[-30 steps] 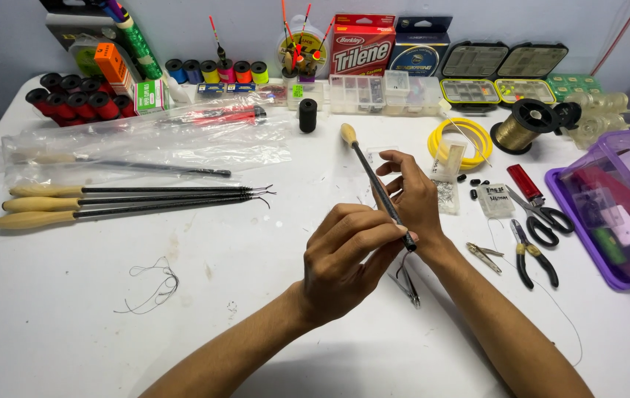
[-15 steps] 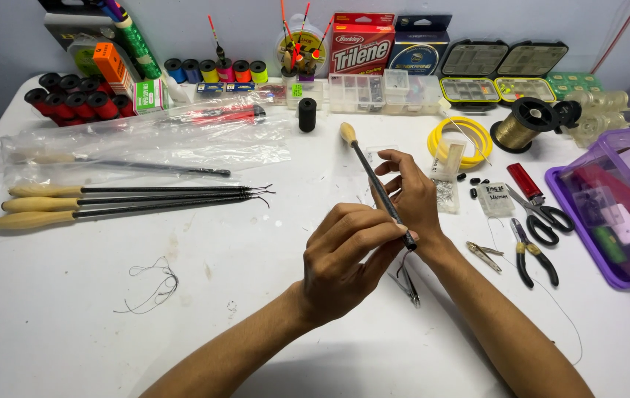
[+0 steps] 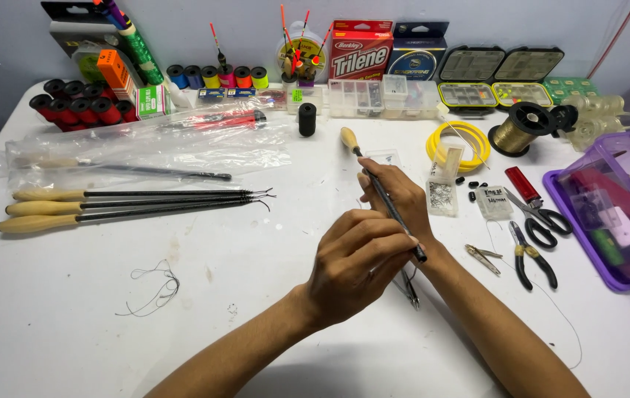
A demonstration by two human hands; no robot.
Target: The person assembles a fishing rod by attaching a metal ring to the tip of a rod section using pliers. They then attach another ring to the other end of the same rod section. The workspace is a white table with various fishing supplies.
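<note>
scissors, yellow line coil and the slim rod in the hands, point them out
scissors (image 3: pixel 543 219), head view, on the blades' pivot.
yellow line coil (image 3: pixel 459 144), head view, on its left loops.
slim rod (image 3: pixel 349 138), head view, on its pale handle.

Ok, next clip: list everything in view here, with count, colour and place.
held rod: 1, black with cork handle, centre, in both hands
spare rods: 3, black with cork handles, left
plastic bag: 1, clear, upper left
spools: 5, mixed colours, back
tackle boxes: 2, yellow-green trays, back right
tubing coil: 1, yellow, right
scissors: 1, black, right
pliers: 1, black, right
bin: 1, purple, far right
left hand: gripping rod
right hand: gripping rod
</note>
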